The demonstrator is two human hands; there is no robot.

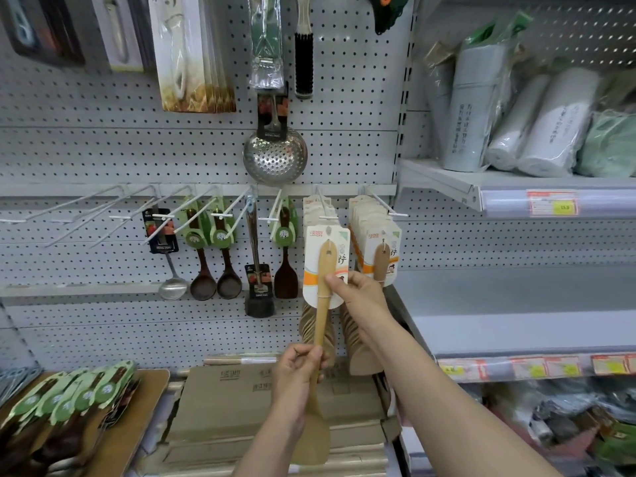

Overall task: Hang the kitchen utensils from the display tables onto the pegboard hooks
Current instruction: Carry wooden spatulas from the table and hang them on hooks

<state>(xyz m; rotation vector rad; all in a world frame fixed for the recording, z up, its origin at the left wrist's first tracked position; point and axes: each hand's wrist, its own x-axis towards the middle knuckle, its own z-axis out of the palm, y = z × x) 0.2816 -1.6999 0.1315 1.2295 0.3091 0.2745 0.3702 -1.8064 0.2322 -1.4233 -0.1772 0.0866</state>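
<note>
A light wooden spatula with a white and orange card on its handle top is held upright in front of the grey pegboard. My left hand grips the lower handle just above the blade. My right hand pinches the handle and card near the top. The card's hole sits just below the tip of a white hook that carries several of the same spatulas. A second hook to the right holds more of them.
Empty white hooks jut out at left. Dark wooden spoons, a steel ladle and a skimmer hang nearby. Below lie green-carded dark spoons on a wooden board and cardboard boxes. Shelves of wrapped goods stand right.
</note>
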